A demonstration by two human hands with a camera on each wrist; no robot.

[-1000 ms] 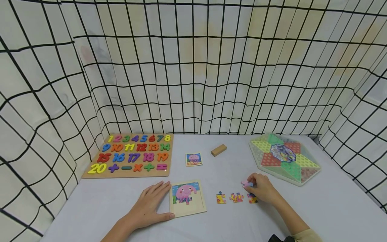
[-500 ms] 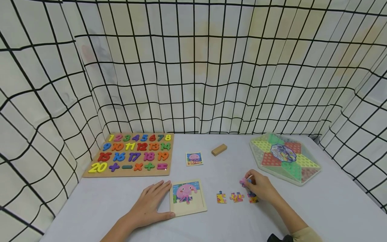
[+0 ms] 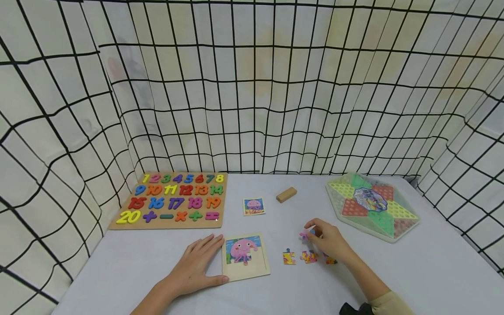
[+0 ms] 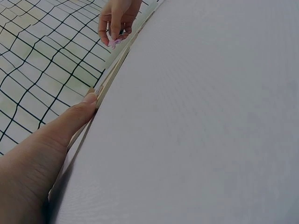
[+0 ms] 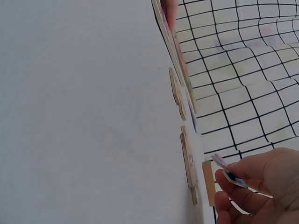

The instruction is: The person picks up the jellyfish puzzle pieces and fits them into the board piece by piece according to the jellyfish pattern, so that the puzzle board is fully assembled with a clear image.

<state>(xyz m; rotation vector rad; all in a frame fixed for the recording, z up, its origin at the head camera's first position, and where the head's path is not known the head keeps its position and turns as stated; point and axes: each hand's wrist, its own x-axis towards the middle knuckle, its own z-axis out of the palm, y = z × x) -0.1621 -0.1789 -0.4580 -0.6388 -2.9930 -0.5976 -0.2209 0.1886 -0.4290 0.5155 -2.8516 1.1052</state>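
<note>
A wooden jigsaw board (image 3: 257,267) with a partly filled pink octopus picture lies on the white table. My left hand (image 3: 193,267) rests beside it with fingers extended, fingertips at its left edge and thumb at the lower left corner. To the right, my right hand (image 3: 331,243) pinches a pink and blue jigsaw piece (image 3: 303,234) between thumb and fingers, raised above the table; the right wrist view shows the piece (image 5: 218,161) tilted. Beneath it lie a yellow piece (image 3: 289,257), a pink-yellow piece (image 3: 309,257) and another piece (image 3: 330,260), partly covered by the hand.
Behind the board lie a small octopus picture card (image 3: 253,206) and a wooden block (image 3: 286,195). A number board (image 3: 118,224) is at the back left, a hexagonal checkers box (image 3: 372,205) at the back right. Black netting (image 3: 253,107) over white cloth encloses the table.
My right hand has moved left with the pinched jigsaw piece, away from the rightmost loose piece, uncovering more of it. My left hand and the board stay in place.
</note>
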